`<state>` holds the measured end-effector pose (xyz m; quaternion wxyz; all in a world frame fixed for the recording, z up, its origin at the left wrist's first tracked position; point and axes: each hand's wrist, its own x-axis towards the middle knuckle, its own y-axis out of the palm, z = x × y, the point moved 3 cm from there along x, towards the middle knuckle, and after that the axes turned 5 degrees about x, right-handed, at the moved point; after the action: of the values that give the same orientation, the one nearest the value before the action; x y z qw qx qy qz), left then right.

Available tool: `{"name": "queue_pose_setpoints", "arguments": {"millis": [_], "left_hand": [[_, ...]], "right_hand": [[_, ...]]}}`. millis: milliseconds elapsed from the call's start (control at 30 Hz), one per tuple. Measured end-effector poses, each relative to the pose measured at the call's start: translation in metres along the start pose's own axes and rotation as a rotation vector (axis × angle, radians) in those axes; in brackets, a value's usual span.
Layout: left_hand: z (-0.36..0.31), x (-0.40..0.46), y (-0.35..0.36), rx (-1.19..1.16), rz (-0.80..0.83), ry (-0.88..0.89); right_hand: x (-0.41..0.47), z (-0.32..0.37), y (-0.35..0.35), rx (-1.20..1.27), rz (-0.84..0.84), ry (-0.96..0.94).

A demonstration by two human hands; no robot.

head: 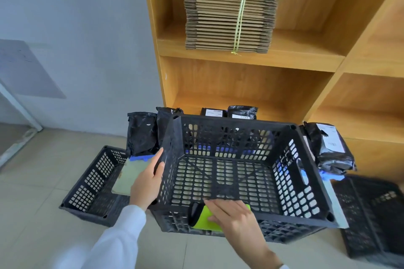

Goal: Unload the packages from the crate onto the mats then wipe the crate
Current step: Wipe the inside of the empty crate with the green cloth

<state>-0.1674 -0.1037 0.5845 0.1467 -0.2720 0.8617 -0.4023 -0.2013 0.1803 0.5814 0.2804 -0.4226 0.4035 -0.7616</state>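
Honestly nothing here is readable from where I'm standing. A few of the black packages have white shipping labels: one on the package behind the crate [213,112], one on the package next to it [242,112], and a bigger one on the package at the right [329,147]. All of them have print on them, but it's way too small and blurry to make out any words or numbers. The package at the left [142,132] has a tiny white mark, also unreadable.
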Motion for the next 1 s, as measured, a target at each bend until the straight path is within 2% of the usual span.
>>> {"name": "queue_pose_setpoints", "arguments": {"millis": [200,367,633,867,1000], "left_hand": [[0.002,0.003,0.002,0.029,-0.025,0.114],[-0.004,0.001,-0.002,0.037,-0.008,0.033],[-0.004,-0.002,0.002,0.01,0.015,0.016],[-0.016,-0.005,0.001,-0.176,0.077,-0.065],[-0.011,-0.001,0.002,-0.29,0.119,-0.118]], "right_hand": [[-0.049,-0.052,-0.045,-0.043,-0.044,0.003],[-0.08,-0.084,-0.072,-0.05,-0.026,0.032],[-0.119,-0.129,-0.124,-0.114,-0.024,0.054],[-0.123,-0.132,-0.12,-0.105,-0.162,0.071],[-0.113,-0.126,-0.115,-0.057,-0.148,0.079]]}}
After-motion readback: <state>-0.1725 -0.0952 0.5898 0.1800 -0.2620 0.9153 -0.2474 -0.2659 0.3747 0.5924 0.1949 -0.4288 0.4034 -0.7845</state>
